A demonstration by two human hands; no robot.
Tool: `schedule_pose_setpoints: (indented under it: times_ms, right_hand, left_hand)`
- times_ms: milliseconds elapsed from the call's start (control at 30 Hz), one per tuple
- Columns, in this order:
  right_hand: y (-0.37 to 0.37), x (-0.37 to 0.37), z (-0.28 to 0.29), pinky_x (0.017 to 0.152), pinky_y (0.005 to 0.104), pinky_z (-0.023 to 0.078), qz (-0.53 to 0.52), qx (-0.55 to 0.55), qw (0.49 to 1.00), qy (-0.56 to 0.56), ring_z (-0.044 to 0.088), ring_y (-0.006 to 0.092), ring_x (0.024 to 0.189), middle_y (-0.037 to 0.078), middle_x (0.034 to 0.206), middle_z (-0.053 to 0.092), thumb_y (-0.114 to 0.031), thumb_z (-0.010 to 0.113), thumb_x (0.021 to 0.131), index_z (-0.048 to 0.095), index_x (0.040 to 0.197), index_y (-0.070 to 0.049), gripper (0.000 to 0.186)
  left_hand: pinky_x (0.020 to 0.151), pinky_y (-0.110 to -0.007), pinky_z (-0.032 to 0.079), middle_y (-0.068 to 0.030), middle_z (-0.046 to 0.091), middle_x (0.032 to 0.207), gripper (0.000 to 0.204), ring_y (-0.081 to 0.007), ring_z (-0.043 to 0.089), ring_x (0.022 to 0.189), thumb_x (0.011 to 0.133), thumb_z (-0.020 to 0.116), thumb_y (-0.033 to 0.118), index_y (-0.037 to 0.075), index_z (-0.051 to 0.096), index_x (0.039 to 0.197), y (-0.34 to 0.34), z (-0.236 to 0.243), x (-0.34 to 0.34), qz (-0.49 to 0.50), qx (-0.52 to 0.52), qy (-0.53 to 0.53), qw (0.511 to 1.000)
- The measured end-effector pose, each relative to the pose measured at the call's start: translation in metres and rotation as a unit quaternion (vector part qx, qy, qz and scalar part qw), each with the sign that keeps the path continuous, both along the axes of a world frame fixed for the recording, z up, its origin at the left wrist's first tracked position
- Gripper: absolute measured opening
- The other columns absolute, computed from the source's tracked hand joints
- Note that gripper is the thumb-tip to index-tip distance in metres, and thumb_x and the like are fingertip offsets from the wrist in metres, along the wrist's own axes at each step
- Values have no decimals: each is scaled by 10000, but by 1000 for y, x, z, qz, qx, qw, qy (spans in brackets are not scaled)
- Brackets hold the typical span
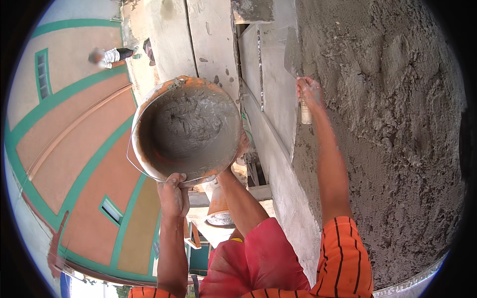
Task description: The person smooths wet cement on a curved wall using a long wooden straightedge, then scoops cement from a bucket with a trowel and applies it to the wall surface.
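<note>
My left hand [174,191] is closed on the lower rim of a round bucket [145,149] with a wire handle, holding wet grey mortar [189,119]. Under it are my bare leg [241,196] and red shorts [273,253]; some skin at the bucket's right edge is too hidden to identify. My right hand [309,92] grips a trowel [292,52] by its pale handle, the blade against the edge of a rough, mortar-covered wall [382,124] filling the right side.
Stained planks [211,35] and a smooth grey strip [273,59] run beside the wall, with dark gaps between. Another container [218,218] lies below. At left stands a painted building [84,184] with green bands and small windows. A distant person [112,58] is at upper left.
</note>
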State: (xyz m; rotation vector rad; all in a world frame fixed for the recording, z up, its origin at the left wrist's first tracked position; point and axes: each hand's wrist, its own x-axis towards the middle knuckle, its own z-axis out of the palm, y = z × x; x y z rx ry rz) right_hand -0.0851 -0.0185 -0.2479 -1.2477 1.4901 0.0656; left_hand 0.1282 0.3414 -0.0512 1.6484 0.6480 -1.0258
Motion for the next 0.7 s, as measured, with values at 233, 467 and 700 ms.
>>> schedule_pose_setpoints:
  times_ms: [233,467,700]
  right_hand:
    - [-2,-28,-84,772,419,492,28,-275,943,186,669,258,797,127,833,687,-318,596,878,625,1062,-14,356]
    - [61,-39,87,616,352,459,4,-270,947,176,592,194,641,101,694,610,-326,574,930,578,1036,14,356]
    - [104,-67,210,582,334,443,-34,-263,949,169,551,158,598,87,667,578,-337,569,946,585,1053,12,366]
  left_hand:
    - [808,-444,498,-87,483,835,144,-215,523,820,839,399,50,9,485,731,22,-6,12,-25,-5,10,1000]
    - [784,-430,529,-101,497,884,105,-224,564,837,817,464,-24,-49,520,902,29,-28,8,-16,32,9,999]
    - [794,-425,568,-140,529,988,221,-255,608,901,834,507,-15,-102,504,1037,-1,-16,0,-61,-34,-12,997]
